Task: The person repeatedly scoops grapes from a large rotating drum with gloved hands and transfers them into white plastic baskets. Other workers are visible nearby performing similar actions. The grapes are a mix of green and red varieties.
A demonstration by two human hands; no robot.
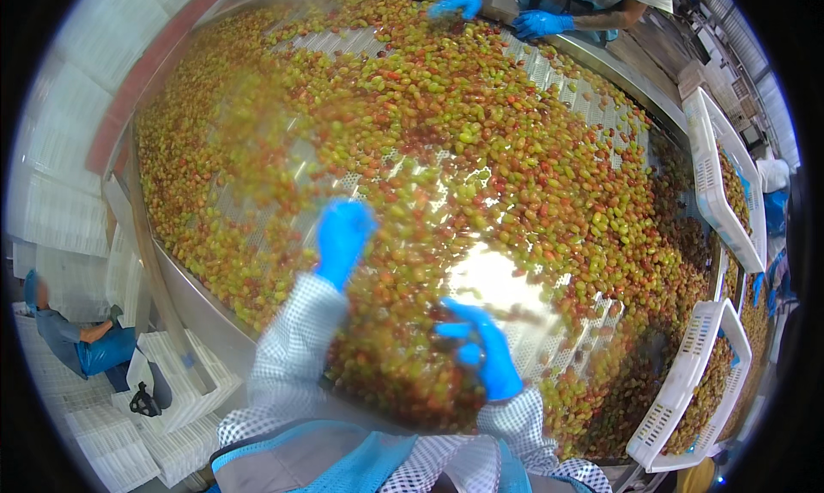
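Small oval red-and-green fruits (547, 171), grape-like, cover a perforated metal sorting table (528, 351) in front of me. My left hand (344, 239), in a blue glove, is over the fruits left of centre. Its fingers look curled but are blurred, so whether anything is inside is hidden. My right hand (486, 351), also blue-gloved, hovers low over the fruits near the front with its fingers spread. Nothing shows in its grasp. Fruits around both hands are smeared by motion.
Across the table a co-worker's gloved hands (543, 24) are by the far edge. White plastic crates (669, 377) of fruits stand along the right side. Stacked white crates (109, 441) and a seated person (71, 332) are at left. A metal rim (199, 293) borders the table.
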